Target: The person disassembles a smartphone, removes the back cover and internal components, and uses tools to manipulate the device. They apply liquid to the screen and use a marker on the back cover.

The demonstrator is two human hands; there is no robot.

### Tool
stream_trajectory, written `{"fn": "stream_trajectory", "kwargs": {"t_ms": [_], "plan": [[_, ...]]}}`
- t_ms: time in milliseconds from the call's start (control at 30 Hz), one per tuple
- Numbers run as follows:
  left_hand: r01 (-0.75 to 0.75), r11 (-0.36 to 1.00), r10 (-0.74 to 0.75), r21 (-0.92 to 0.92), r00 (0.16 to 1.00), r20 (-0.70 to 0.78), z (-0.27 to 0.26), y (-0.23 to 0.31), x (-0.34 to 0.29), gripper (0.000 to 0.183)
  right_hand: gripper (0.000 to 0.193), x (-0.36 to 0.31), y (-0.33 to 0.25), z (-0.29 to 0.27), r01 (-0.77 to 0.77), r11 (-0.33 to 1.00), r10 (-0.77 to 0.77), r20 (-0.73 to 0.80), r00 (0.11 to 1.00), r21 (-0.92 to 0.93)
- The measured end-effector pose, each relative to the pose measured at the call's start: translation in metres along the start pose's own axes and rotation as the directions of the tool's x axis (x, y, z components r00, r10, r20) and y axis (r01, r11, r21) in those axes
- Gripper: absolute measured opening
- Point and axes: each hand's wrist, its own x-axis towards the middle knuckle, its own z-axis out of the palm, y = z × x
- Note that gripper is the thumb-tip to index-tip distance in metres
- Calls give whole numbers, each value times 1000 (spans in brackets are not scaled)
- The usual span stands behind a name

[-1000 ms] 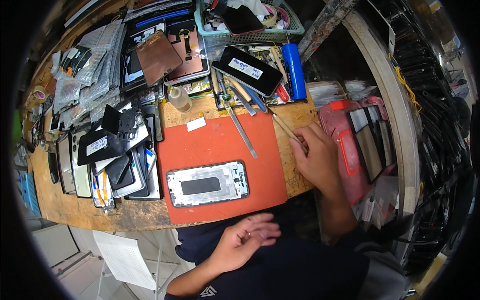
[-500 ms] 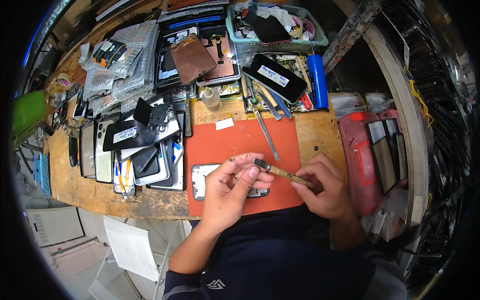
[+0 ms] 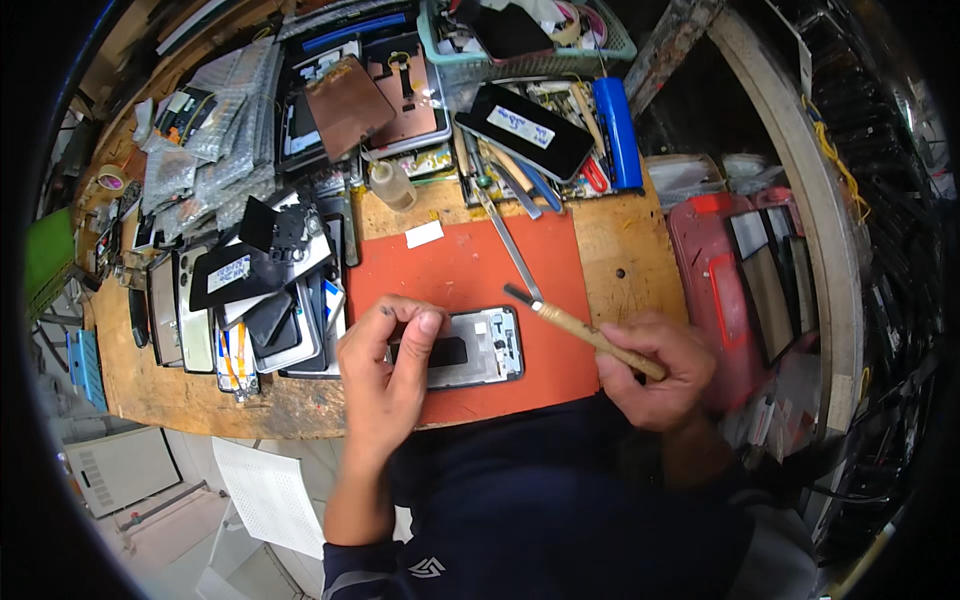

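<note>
My right hand (image 3: 660, 368) grips a wooden-handled tool (image 3: 590, 332) with a short dark, flat tip, which points up and left above the red mat (image 3: 550, 250). To the left, my left hand (image 3: 385, 365) has thumb and curled fingers pinched together; whatever may be between them is too small to make out. Behind and beside it lies an opened phone frame (image 3: 490, 372), silvery inside with a black rectangular patch. The left hand hides the frame's left end. A long metal spatula (image 3: 515, 250) slants across the mat behind the tool's tip.
Stacked phones and parts (image 3: 265, 300) stand left of the mat, with bubble-wrapped packages (image 3: 210, 180) behind. A small bottle (image 3: 391, 187), a labelled black phone (image 3: 525, 130) and a blue cylinder (image 3: 619, 135) line the back. A red case (image 3: 715, 300) sits to the right.
My hands have moved apart: the left went left and its fingers curled in, while the right drew the tool away from it. More of the phone frame shows. The view has shifted slightly.
</note>
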Motion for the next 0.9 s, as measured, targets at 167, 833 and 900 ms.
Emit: {"fn": "stream_trajectory", "kwargs": {"t_ms": [167,833,900], "plan": [[-471,605,137,642,856,498,-17,13,-2,51,28,-7,4,10,86,964,-58,119,991,-252],[-116,598,-25,793,986,163,7,11,-44,55,32,-22,18,56,247,945,-204,202,958,-216],[-112,602,-29,790,986,162,7,12,-43,55,31,-25,20,59,265,935,-221,194,956,-238]]}}
